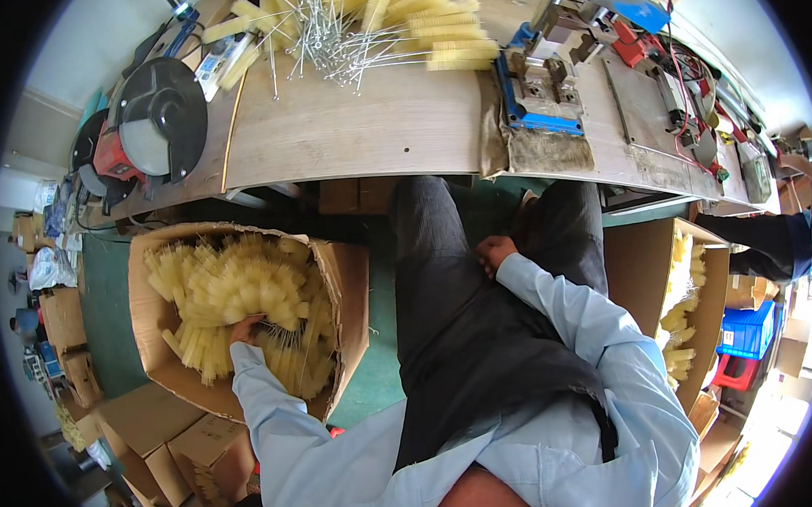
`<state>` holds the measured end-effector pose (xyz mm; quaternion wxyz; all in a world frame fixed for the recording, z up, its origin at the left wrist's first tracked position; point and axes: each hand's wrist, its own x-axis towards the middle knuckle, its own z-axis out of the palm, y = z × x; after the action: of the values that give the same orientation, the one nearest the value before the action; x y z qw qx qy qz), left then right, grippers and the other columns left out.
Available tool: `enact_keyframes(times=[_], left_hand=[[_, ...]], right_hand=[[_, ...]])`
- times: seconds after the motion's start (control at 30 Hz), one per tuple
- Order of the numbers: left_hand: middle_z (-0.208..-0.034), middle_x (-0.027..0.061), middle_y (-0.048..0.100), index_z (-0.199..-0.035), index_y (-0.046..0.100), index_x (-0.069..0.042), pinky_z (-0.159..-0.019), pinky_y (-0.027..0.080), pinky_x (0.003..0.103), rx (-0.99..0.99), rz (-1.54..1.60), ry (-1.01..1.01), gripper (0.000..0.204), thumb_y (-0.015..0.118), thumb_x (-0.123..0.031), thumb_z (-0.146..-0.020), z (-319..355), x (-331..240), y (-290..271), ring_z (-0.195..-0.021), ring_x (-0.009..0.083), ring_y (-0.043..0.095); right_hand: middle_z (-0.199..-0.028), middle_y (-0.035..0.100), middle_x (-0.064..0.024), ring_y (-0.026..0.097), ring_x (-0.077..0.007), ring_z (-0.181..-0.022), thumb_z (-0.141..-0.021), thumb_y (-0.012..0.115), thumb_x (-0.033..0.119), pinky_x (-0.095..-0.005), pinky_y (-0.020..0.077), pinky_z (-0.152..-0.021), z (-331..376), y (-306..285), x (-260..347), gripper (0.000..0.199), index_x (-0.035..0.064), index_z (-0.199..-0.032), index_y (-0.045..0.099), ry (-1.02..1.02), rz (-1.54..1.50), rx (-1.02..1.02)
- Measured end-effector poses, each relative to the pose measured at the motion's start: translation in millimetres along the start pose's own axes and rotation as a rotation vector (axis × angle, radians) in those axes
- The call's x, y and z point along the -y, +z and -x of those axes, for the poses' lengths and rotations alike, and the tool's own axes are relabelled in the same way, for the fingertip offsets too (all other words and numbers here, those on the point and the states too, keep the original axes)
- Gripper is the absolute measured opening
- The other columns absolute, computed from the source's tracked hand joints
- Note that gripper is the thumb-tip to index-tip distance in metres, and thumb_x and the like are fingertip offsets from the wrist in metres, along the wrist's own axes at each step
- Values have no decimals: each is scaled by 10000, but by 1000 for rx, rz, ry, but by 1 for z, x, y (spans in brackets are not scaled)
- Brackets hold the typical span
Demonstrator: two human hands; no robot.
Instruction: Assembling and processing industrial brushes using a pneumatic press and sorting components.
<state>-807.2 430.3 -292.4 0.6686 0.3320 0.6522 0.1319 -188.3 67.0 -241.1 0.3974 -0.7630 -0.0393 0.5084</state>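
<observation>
Head view: left hand [246, 331], outstretched, touches yellow brushes [233, 291]; right hand [494, 253] rests on lap [456, 292], elbow bent; I cannot tell either grip's closure.

Brushes [246, 286]: were pale yellow in the bristles, silvery in the wire stems.
Open carton [351, 300]: was plain cardboard brown.
Shirt [564, 306]: was light blue, without pattern.
Trousers [427, 221]: were dark charcoal grey.
Floor [113, 326]: was deep green.
Workbench [357, 134]: was pale greyish tan.
Grinder [158, 110]: paired black guards with a red body and pale grey wheel.
Metal fixture [539, 88]: mixed brownish grey with bright blue edging.
Crate [747, 331]: was vivid blue.
Stool [737, 372]: was red.
</observation>
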Motion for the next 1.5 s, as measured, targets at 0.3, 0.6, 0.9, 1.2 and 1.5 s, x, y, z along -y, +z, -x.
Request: enact_keyframes(times=[0.3, 0.6, 0.9, 1.2, 1.5], left_hand=[[-1127, 71, 672, -1140, 651, -23, -990, 449, 347, 56, -13, -1, 441, 764, 15, -715, 18, -2, 8, -1067, 242, 604], [-1100, 78, 686, -1101, 682, -16, -1001, 448, 337, 191, 72, 32, 362, 747, -11, -746, 7, 6, 2, -1085, 236, 600], [-1106, 63, 688, -1130, 669, -24, -940, 484, 336, 172, -8, 27, 449, 795, -49, -700, 22, 1, 9, -1026, 208, 630], [-1200, 101, 654, -1237, 600, 9, -948, 497, 343, -122, -23, 413, 604, 805, 13, -669, 113, -29, 39, -1089, 225, 618], [-1329, 130, 561, -1408, 439, 2, -1014, 479, 385, -350, 178, 945, 909, 834, 98, -596, 203, -94, 18, -1219, 261, 546]], right_hand=[[-702, 637, -97, 561, -196, -475, -880, 553, 81, -346, 475, -422, 3, -4, 5, 148, 23, -919, 683, -35, 75, -36], [-706, 641, -104, 568, -202, -481, -882, 551, 87, -347, 488, -438, 9, 5, 12, 170, 17, -939, 695, -16, 145, -62], [-683, 632, -101, 569, -211, -476, -865, 565, 104, -355, 475, -428, 5, 10, 9, 159, 29, -911, 697, -39, 187, -36], [-670, 616, -95, 551, -211, -467, -866, 561, 114, -362, 450, -415, -2, 6, 4, 147, 39, -898, 683, -77, 209, 20], [-675, 605, -95, 533, -205, -445, -907, 596, 160, -368, 435, -383, -30, -5, -11, 162, 40, -987, 669, -77, 106, 143]])
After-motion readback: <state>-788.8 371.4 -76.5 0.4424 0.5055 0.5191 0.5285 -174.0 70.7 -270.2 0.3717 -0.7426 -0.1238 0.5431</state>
